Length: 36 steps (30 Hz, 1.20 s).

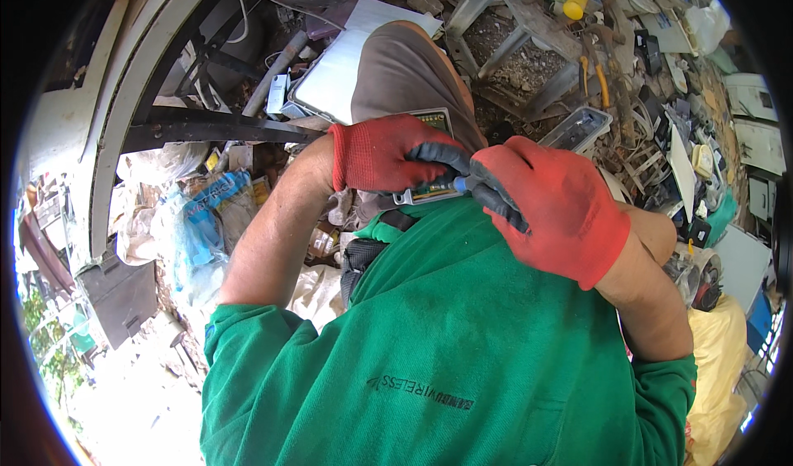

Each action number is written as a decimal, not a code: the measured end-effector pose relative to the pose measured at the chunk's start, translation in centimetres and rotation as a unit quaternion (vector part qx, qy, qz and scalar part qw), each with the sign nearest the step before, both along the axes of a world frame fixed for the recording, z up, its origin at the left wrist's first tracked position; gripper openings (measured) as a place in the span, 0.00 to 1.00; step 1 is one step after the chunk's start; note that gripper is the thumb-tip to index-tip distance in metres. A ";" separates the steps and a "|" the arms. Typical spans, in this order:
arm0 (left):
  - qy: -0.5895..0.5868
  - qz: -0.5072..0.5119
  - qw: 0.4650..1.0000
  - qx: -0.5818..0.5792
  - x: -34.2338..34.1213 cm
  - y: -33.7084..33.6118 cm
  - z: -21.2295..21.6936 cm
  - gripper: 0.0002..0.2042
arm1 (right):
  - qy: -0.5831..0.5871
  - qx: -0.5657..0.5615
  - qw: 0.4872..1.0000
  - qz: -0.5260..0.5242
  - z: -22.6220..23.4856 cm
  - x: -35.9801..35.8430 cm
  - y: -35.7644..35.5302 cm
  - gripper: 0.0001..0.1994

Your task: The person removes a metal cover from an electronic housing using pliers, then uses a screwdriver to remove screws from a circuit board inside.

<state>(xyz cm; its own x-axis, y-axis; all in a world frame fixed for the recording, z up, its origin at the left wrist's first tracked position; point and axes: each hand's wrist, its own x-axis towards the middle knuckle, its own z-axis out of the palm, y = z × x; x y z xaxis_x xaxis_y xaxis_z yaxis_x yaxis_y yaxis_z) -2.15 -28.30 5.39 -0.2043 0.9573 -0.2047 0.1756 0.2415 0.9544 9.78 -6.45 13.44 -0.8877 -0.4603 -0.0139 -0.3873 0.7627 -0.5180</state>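
Both my hands wear red work gloves with dark coated fingers. On my lap rests a shallow grey casing [406, 197] with a green circuit board [433, 190] inside. My left hand [392, 154] lies across it, its fingers curled onto the casing and covering the middle of the board. Close beside those fingertips, my right hand [549, 206] is closed around a slim tool with a blue handle [465, 183]. Its working end is hidden, so its exact kind cannot be told.
A metal step frame [529, 32] stands ahead, with pliers-like orange handles [601, 84] and an open grey casing [578, 129] nearby. White sheets [334, 73] lie beyond my knee. Plastic bags [211, 218] sit at left, a yellow sack [717, 371] at right, scrap all around.
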 end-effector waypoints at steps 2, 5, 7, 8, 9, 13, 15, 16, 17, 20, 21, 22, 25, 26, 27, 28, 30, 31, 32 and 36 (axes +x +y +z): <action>0.006 -0.001 0.999 0.034 0.1 -0.1 -0.7 0.20 | 0.010 0.019 1.000 0.019 0.0 0.0 -0.3 0.15; -0.037 -0.022 0.999 0.030 0.0 -0.4 -0.4 0.20 | 0.073 0.032 0.989 0.126 0.0 -0.5 -0.7 0.13; -0.065 -0.042 0.997 0.025 0.0 -0.4 -0.3 0.19 | 0.089 0.038 0.983 0.155 -0.1 -0.6 -1.0 0.12; -0.069 -0.046 0.996 0.028 0.1 -0.4 -0.4 0.18 | 0.080 0.041 0.986 0.139 0.0 -0.3 -1.1 0.12; -0.073 -0.050 0.996 0.032 0.2 -0.4 -0.4 0.17 | 0.071 0.045 0.989 0.124 0.2 -0.1 -1.4 0.11; -0.074 -0.075 0.992 0.074 0.6 -0.4 -1.6 0.15 | -0.086 0.213 0.973 0.017 2.4 1.0 -2.5 0.12; -0.031 -0.083 0.992 0.085 1.0 -0.1 -2.4 0.16 | -0.070 0.220 0.972 0.048 1.4 1.6 -2.4 0.12; -0.010 -0.088 0.992 0.090 1.2 -0.1 -2.6 0.17 | -0.044 0.205 0.976 0.065 1.2 1.5 -2.4 0.11; -0.001 -0.074 0.991 0.115 1.5 -0.2 -2.9 0.17 | -0.019 0.188 0.979 0.080 0.8 1.4 -2.3 0.11; 0.024 -0.052 0.987 0.149 1.9 -0.3 -3.3 0.16 | 0.033 0.172 0.976 0.132 0.8 0.5 -2.1 0.09; 0.033 -0.057 0.989 0.135 1.9 -0.2 -3.2 0.16 | 0.046 0.171 0.973 0.151 0.8 0.3 -2.1 0.08; 0.033 -0.053 0.991 0.114 1.9 -0.3 -3.1 0.17 | 0.055 0.171 0.971 0.155 0.6 0.3 -2.0 0.08; 0.018 -0.027 0.998 0.044 2.5 0.2 -2.3 0.20 | 0.088 0.167 0.965 0.183 0.3 0.3 -1.6 0.06; 0.030 -0.004 0.997 0.071 2.7 0.1 -2.5 0.20 | 0.105 0.161 0.960 0.205 0.4 0.1 -2.0 0.06; 0.041 0.018 0.994 0.097 3.0 -0.1 -2.9 0.20 | 0.122 0.155 0.954 0.225 0.6 -0.2 -2.1 0.05; 0.053 0.041 0.990 0.124 3.2 -0.1 -3.1 0.20 | 0.120 0.146 0.955 0.231 0.7 -0.6 -1.8 0.06; 0.025 0.081 0.992 0.097 3.5 -0.1 -3.2 0.21 | 0.115 0.122 0.954 0.249 0.9 -1.5 -1.4 0.06; 0.011 0.101 0.991 0.084 3.6 -0.1 -3.1 0.22 | 0.070 0.129 0.971 0.191 1.4 -1.1 -1.5 0.07; 0.027 0.110 0.988 0.102 3.8 -0.2 -3.2 0.22 | 0.023 0.133 0.981 0.136 1.9 -0.3 -1.8 0.07; 0.065 0.106 0.984 0.128 4.1 0.3 -2.8 0.22 | -0.114 0.236 0.965 -0.004 1.6 1.9 -3.0 0.11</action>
